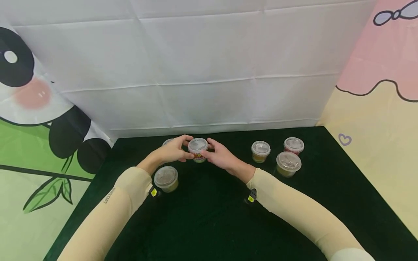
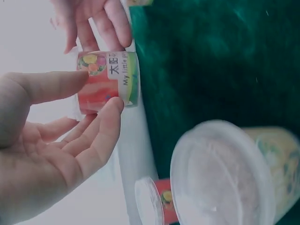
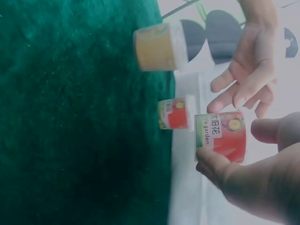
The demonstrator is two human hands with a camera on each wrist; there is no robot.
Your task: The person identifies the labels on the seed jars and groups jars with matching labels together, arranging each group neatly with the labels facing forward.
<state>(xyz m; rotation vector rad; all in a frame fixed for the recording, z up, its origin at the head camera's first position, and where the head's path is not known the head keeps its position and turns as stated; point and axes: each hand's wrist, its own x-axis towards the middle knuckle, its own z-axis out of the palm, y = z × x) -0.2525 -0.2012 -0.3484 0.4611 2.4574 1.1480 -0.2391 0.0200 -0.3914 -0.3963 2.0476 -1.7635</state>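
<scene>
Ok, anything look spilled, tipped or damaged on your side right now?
Nothing stands out. The held cup is upright and lidded between the left hand and right hand. The other cups stand upright with lids on, and I see no spill on the table.

dark green table cover (image 1: pixel 202 224), creased white backdrop (image 1: pixel 202 65), cartoon panel (image 1: pixel 29 145) left with leaf (image 1: pixel 45 195), pink-and-cream panel (image 1: pixel 375 152) right with bow (image 1: pixel 396 14), purple heart (image 1: pixel 344 139)
</scene>
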